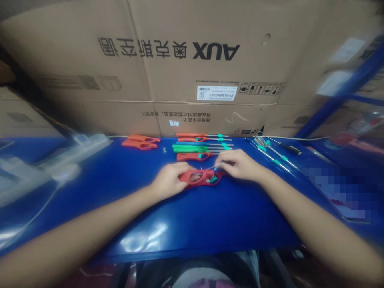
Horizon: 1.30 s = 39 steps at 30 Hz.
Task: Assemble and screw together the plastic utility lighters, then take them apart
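Observation:
In the middle of the table, my left hand [169,182] is closed around the handle end of a red utility lighter [195,178], which lies on its side with a green part showing inside. My right hand [241,165] pinches at the nose of this lighter; a thin, pale, wire-like piece shows by the fingertips, too small to make out fully. Just behind, a row of lighters lies with metal tubes pointing right: a red lighter [193,156], a green lighter [189,148] and an orange lighter [192,135] among them.
Two orange-red lighter shells [141,143] and small screws [164,150] lie at back left. At back right are metal tubes with green pieces [274,156] and a screwdriver [289,148]. A white power strip [81,158] stands left. A large cardboard sheet [180,80] walls off the back.

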Motion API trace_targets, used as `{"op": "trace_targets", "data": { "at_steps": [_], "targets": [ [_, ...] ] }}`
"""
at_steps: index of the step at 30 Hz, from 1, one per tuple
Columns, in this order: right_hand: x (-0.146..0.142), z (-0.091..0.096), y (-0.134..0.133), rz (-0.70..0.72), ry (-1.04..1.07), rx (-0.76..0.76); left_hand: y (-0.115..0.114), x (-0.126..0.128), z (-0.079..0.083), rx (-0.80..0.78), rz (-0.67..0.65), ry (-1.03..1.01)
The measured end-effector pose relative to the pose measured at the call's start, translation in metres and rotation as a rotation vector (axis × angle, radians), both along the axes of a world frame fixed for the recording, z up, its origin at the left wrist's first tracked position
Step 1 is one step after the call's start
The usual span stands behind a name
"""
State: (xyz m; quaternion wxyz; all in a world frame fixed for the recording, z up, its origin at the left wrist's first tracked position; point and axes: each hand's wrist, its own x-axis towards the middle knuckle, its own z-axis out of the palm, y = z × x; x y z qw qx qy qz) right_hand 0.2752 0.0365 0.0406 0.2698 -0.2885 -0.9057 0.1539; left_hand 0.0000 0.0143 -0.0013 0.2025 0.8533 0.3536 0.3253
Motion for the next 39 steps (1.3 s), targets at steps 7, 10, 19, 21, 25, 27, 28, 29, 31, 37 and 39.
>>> {"op": "trace_targets", "data": {
  "at_steps": [7, 10, 19, 21, 25, 27, 28, 29, 31, 37, 39],
  "targets": [
    [0.022, 0.001, 0.019, -0.244, 0.147, -0.076, 0.008, -0.003, -0.001, -0.210, 0.256, -0.178],
    [0.015, -0.001, 0.014, -0.242, 0.126, -0.136, 0.006, 0.004, 0.000, -0.353, 0.231, -0.362],
    [-0.040, -0.001, -0.037, -0.026, 0.232, -0.301, -0.031, 0.029, 0.018, -0.730, 0.074, -0.638],
    [-0.045, -0.001, -0.042, -0.025, 0.211, -0.291, -0.034, 0.031, 0.021, -0.819, 0.055, -0.689],
    [-0.050, -0.005, -0.044, -0.137, 0.258, -0.290, -0.037, 0.033, 0.021, -0.930, 0.049, -0.738],
    [-0.051, -0.008, -0.042, -0.171, 0.332, -0.345, -0.038, 0.034, 0.019, -0.947, 0.037, -0.759],
    [-0.052, -0.009, -0.041, -0.180, 0.354, -0.360, -0.038, 0.034, 0.019, -0.948, 0.021, -0.772],
    [-0.052, -0.009, -0.040, -0.189, 0.365, -0.368, -0.039, 0.034, 0.018, -0.946, 0.001, -0.782],
    [-0.053, -0.010, -0.038, -0.190, 0.370, -0.378, -0.040, 0.035, 0.017, -0.939, -0.043, -0.796],
    [-0.054, -0.008, -0.037, -0.132, 0.546, -0.400, -0.034, 0.034, 0.014, -0.922, -0.074, -0.750],
    [-0.051, -0.005, -0.036, -0.128, 0.604, -0.525, -0.029, 0.030, 0.013, -0.818, 0.001, -0.670]
  ]
}}
